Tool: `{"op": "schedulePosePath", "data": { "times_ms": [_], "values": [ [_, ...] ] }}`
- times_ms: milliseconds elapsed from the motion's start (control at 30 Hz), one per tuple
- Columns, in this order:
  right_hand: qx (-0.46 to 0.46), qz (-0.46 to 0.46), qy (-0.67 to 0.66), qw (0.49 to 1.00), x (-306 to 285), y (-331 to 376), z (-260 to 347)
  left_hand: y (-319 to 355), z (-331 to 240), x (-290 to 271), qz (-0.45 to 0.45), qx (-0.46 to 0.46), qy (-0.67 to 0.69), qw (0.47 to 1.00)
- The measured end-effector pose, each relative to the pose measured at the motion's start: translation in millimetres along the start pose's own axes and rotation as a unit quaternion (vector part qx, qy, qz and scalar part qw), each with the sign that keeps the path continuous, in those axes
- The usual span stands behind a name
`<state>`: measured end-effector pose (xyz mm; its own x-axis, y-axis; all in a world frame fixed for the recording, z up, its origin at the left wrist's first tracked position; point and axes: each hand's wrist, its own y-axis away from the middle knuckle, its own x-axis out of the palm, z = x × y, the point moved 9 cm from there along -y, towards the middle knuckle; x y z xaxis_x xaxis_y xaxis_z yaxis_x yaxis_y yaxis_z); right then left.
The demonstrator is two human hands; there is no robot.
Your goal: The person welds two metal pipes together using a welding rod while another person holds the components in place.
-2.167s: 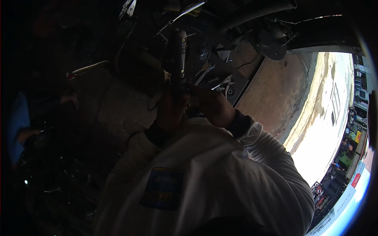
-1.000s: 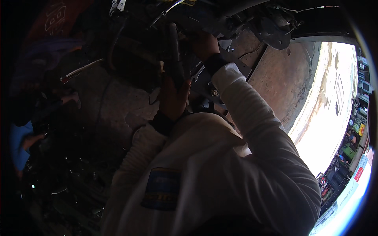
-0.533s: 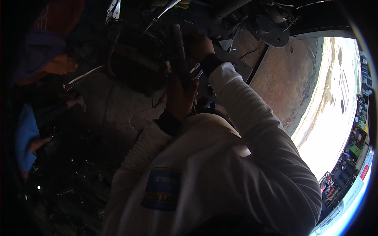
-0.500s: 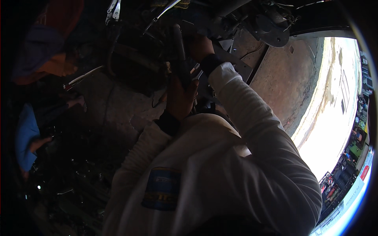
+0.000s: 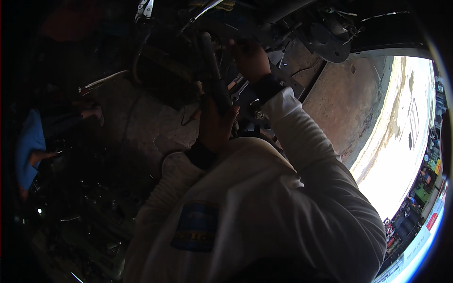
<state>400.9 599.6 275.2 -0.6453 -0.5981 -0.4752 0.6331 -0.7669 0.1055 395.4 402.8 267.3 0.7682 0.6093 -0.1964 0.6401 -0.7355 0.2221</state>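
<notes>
My left hand (image 5: 216, 123) is wrapped round the lower part of a dark, thick rod (image 5: 212, 56). The rod stands slanted, its rounded upper end leaning a little to the left. Just right of that upper end is my right hand (image 5: 253, 61), with its fingers curled in. Shade hides what those fingers hold, if anything. A flat metal plate (image 5: 291, 85) with holes lies beyond my right wrist. Between my hands a shiny wrench-like tool (image 5: 240, 89) shows in part.
Dark machine parts and a round-edged plate (image 5: 330, 43) hang at the top. Locking pliers (image 5: 144, 9) are at the upper left, with bright metal rods (image 5: 104, 81) below. A person in blue (image 5: 29, 148) is at the far left. Concrete floor (image 5: 342, 89) stretches right toward bright daylight.
My right hand has drawn back to the right, away from the rod. My left hand keeps its grip. The person in orange at the upper left has mostly gone from view.
</notes>
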Motion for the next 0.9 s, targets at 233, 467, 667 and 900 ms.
{"op": "schedulePosePath", "data": {
  "times_ms": [233,467,667,900],
  "values": [
    [-0.11,0.167,-0.092,0.975,-13.3,101.4,38.2,0.5,-49.8,31.2,0.061,0.165,-0.038,0.984],
    [-0.04,0.052,-0.021,0.998,-62.4,84.0,-5.8,31.9,-83.5,35.0,0.313,0.146,-0.071,0.936],
    [-0.201,0.129,0.157,0.958,-67.3,74.2,49.6,-45.9,-8.3,-18.7,0.012,0.118,-0.18,0.977],
    [-0.124,0.176,0.214,0.953,-33.9,64.3,63.7,-44.6,-31.5,-4.9,-0.074,0.281,-0.385,0.876]
  ]
}}
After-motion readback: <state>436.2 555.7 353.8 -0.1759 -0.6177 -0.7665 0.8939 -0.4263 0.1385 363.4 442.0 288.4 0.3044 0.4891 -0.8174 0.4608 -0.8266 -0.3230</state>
